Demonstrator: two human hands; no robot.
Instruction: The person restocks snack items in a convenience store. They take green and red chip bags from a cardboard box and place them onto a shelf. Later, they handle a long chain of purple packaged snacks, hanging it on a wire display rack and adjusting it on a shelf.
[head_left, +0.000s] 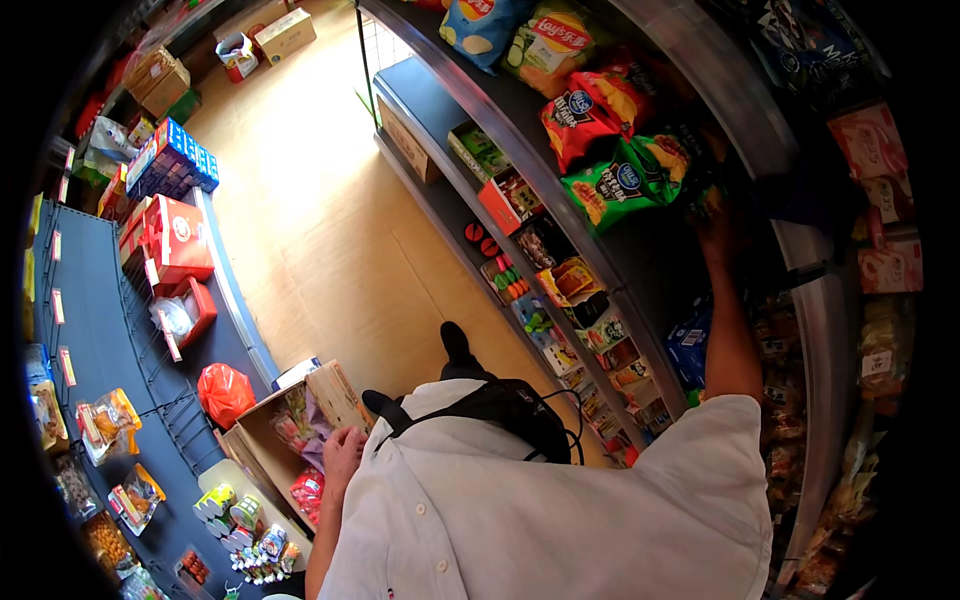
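My right hand reaches deep into a dark shelf on the right, beside a green chip bag. Shadow hides its fingers, so I cannot tell whether they grip anything. A red chip bag, a Lay's chip bag and a blue chip bag lie farther along the same shelf. Low at my left side hangs my left hand, fingers loosely bent, with nothing visible in it. Near it stands an open cardboard box holding red and purple packages.
A wooden-coloured floor runs between two rows of shelving. On the left shelf are a red plastic bag, a red basket and stacked blue boxes. Small boxed goods fill lower right shelves.
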